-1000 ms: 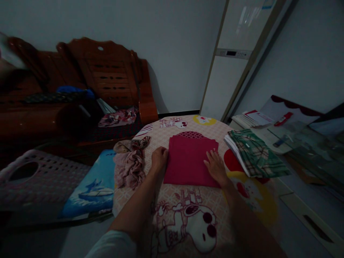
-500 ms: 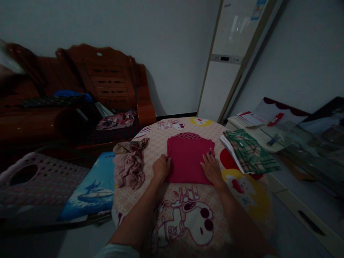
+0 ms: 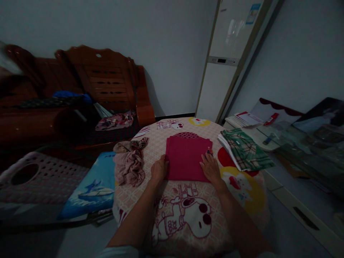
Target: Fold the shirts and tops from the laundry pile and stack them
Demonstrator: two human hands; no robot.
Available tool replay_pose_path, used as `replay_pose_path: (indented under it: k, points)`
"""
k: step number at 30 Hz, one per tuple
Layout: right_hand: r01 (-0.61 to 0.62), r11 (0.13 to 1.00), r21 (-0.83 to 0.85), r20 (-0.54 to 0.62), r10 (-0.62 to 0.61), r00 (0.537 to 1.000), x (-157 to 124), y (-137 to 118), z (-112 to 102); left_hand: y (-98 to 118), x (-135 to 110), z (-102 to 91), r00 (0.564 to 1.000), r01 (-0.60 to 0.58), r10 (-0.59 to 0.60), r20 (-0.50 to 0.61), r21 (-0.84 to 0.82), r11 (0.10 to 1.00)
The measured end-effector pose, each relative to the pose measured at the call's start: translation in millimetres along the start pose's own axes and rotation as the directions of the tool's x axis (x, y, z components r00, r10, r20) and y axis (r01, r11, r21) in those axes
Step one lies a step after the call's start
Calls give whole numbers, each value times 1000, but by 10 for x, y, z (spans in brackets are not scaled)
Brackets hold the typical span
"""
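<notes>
A folded dark pink garment (image 3: 185, 157) lies flat on the patterned cloth (image 3: 188, 190) of a round table, with a small dark decoration near its right edge. My left hand (image 3: 159, 170) is at the garment's left side, its fingers curled around the edge. Across the lower right part of the garment rests my right hand (image 3: 210, 167), flat with fingers spread. Left of the garment is a crumpled dusty-pink cloth (image 3: 129, 166). A folded green plaid garment (image 3: 244, 148) lies on the right, over something white.
A blue cushion (image 3: 94, 186) and a pink woven basket (image 3: 51, 175) stand left of the table. Behind is a wooden sofa (image 3: 107, 79) with cloths on it. A tall white air conditioner (image 3: 217, 86) is at the back. Papers (image 3: 247, 118) and a glass-topped surface (image 3: 303, 143) are at right.
The view has shifted slightly. My hands and the dark pink garment keep nearly the same places; the right hand still lies flat on it.
</notes>
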State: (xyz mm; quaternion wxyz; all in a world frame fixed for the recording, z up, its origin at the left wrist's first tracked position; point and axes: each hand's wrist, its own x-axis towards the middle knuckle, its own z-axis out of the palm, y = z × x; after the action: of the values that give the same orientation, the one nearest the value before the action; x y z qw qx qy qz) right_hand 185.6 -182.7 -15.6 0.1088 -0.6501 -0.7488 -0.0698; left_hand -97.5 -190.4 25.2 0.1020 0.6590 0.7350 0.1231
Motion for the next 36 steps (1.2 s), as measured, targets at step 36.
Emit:
replay_pose_path:
  k: [36]
  points:
    - [-27,980,198,56,16,998,1318,359,-41,411,1690,16,949,-315,314,-29,-39,948]
